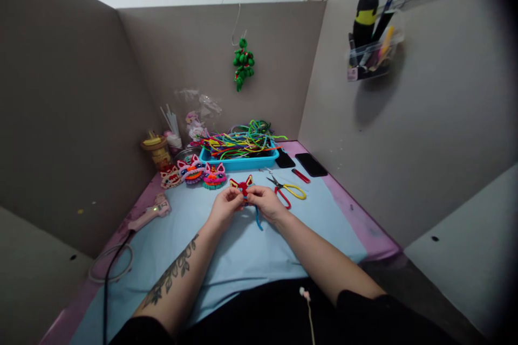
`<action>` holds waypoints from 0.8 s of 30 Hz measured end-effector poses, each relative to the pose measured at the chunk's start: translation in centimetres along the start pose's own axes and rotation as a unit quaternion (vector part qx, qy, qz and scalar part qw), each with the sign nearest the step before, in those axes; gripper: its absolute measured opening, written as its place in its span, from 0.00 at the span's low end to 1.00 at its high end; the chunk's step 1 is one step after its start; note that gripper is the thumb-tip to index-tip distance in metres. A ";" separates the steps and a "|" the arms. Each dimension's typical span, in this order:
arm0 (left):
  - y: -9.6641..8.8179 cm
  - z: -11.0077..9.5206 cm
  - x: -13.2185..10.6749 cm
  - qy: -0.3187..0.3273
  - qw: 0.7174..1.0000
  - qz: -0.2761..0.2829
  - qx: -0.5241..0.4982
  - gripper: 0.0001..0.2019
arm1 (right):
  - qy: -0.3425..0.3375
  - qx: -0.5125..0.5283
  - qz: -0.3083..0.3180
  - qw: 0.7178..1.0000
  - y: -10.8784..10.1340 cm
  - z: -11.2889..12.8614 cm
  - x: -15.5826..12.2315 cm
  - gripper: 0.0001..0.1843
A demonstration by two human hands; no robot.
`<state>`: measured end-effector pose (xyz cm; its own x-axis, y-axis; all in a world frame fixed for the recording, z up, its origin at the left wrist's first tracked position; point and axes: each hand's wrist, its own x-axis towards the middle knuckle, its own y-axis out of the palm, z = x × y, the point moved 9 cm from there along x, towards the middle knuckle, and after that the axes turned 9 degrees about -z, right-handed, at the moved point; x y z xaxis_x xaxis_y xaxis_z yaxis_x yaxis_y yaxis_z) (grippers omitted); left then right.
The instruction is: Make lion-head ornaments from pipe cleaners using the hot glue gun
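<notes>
Between my two hands is a small red animal head made of fuzzy pipe cleaners (243,185), with yellow-edged ears pointing up. My left hand (226,205) pinches its left side, fingers closed. On its right side my right hand (264,202) grips it, also closed. A blue pipe cleaner (258,219) hangs down from below the right fingers, its end loose. The lower part of the head is mostly hidden by my fingers. Just right of my right hand lie scissors (286,190) with one red and one yellow handle.
A blue tray (243,163) heaped with colourful pipe cleaners stands at the back. Several finished animal heads (214,176) sit left of centre. A pink glue gun (151,211) with a black cord lies at left. A red cutter (300,175) and a phone (311,164) are at right.
</notes>
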<state>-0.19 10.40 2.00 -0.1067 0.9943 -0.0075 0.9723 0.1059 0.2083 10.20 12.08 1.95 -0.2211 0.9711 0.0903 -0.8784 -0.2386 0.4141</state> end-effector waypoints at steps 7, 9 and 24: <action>-0.4 -1.9 -0.4 0.090 0.993 -0.046 0.053 0.15 | -0.025 -0.034 -0.024 0.999 -0.1 -0.2 0.2 0.16; -0.3 -1.9 -0.5 0.098 0.993 -0.040 0.050 0.15 | -0.040 -0.051 -0.034 0.997 -0.2 0.0 0.2 0.15; -1.3 -0.4 0.4 0.032 0.997 -0.072 0.020 0.17 | -0.210 -0.280 -0.074 0.934 -0.4 3.8 -1.0 0.04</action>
<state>-1.55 10.63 2.08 -0.2582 0.9657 0.0279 0.9532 0.2499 0.1704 12.38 11.27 5.19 0.0035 0.8847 0.4662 -0.9960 0.0449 -0.0778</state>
